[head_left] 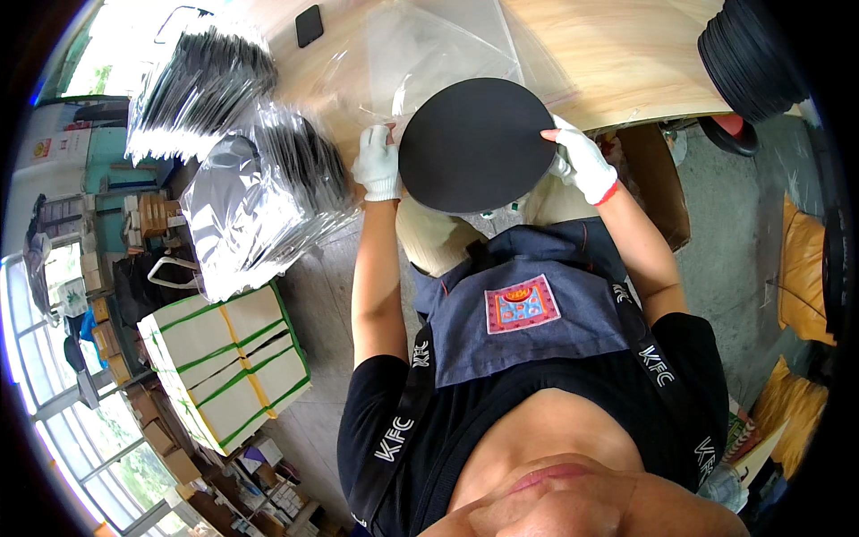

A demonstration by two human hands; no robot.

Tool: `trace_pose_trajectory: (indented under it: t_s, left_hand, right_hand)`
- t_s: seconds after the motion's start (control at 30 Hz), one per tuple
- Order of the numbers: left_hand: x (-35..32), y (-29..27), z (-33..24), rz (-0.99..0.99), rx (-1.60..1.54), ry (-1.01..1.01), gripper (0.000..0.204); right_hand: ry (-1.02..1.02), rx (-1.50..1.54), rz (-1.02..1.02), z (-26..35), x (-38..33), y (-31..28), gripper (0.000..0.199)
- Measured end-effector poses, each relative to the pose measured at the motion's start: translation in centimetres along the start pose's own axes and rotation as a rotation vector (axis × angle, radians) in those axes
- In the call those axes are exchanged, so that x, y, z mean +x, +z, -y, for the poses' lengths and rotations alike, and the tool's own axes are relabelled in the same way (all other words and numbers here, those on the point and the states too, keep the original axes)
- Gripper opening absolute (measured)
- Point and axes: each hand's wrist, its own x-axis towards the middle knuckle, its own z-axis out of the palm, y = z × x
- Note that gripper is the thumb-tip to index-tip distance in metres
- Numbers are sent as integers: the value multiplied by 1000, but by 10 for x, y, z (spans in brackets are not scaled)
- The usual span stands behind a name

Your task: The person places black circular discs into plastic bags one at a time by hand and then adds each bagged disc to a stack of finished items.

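Note:
A thin matte black round disc [479, 145] is held out flat over my lap, by the front edge of the table. My right hand [586, 163], in a white fingerless glove with a red cuff edge, grips its right rim with the thumb on top. At the left rim my left hand [376, 163], gloved the same way, is closed against the edge; its fingers are partly hidden. Beyond the disc, clear plastic bags [438, 49] lie on the wooden table [626, 54].
Black discs stand in a stack [747, 63] at the far right. Bagged black discs [206, 85] fill the table's left side, with more bags [242, 215] nearer me. A phone [309, 26] lies at the back. A strapped white carton [228, 367] stands left; a cardboard box [658, 179] sits under the table.

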Motion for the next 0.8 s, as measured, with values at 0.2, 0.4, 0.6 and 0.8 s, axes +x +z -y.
trace_pose_trajectory:
  t_s: [0.2, 0.4, 0.6, 0.8]
  left_hand:
    - [-22, -13, 1, -50, -200, 83, 14]
    - [-20, -6, 7, -84, -324, 78, 12]
    - [-26, -5, -21, -48, -382, 138, 20]
    - [-49, -7, -27, -97, -439, 177, 26]
  right_hand:
    - [-126, -6, -260, -13, -7, -8, 45]
    - [-19, 56, -70, 3, -41, -41, 50]
    - [175, 50, -40, 10, -72, -10, 51]
    - [-17, 124, -223, -12, -61, -22, 41]
